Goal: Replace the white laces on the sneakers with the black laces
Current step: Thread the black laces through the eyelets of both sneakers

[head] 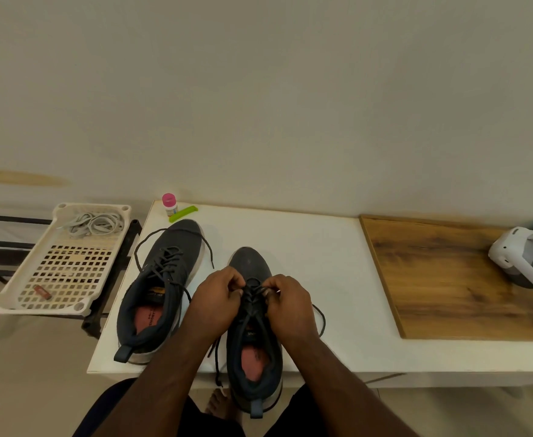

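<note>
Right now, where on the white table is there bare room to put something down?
Bare room: between the right sneaker and the wooden board. Crowded: the back left corner, with the small bottle and green stick by the left sneaker.

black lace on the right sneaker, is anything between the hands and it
Nothing visible. Both the left hand and the right hand are already on the black lace at the lower eyelets of the right sneaker, fingers pinching it. The left sneaker sits off to the side, clear of them.
</note>
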